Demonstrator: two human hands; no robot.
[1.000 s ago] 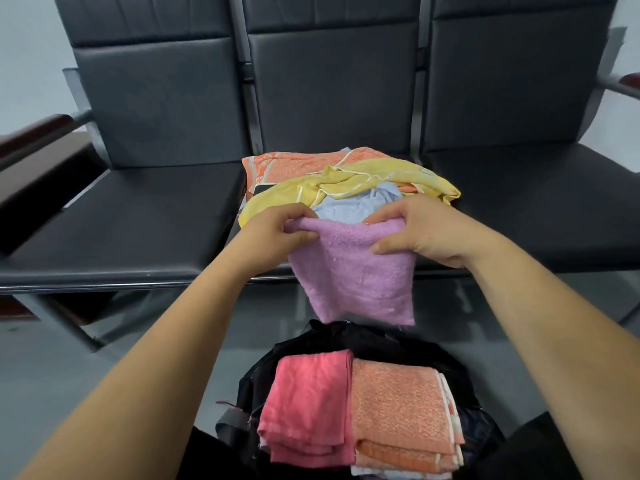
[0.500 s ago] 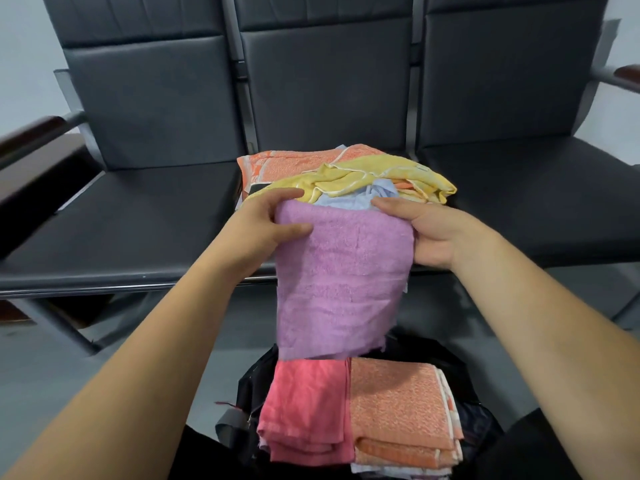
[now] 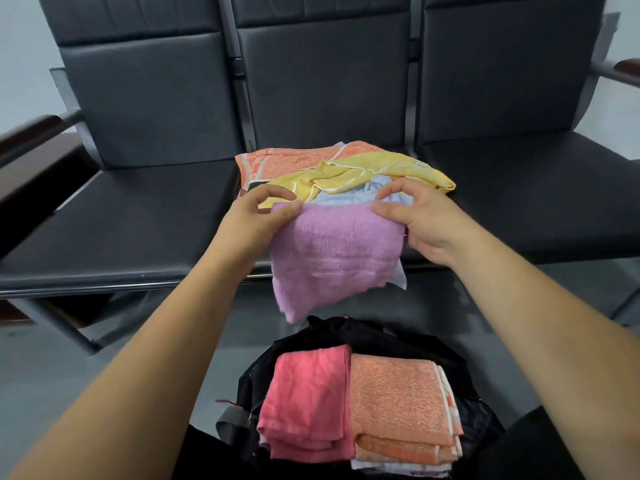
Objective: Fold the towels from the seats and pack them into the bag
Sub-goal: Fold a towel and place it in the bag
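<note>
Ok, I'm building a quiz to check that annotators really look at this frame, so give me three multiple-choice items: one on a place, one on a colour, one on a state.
1. The yellow towel lies on: A the left seat; B the middle seat; C the right seat.
2. Beside the folded orange towel in the black bag lies a folded towel coloured: A green; B brown; C pink.
3. The purple towel is: A hanging from the left hand and right hand; B spread flat on a seat; C packed away.
B: it tops the pile on the centre cushion. C: the pink towel sits left of the orange one. A: each hand pinches a top corner, the rest hangs free.
</note>
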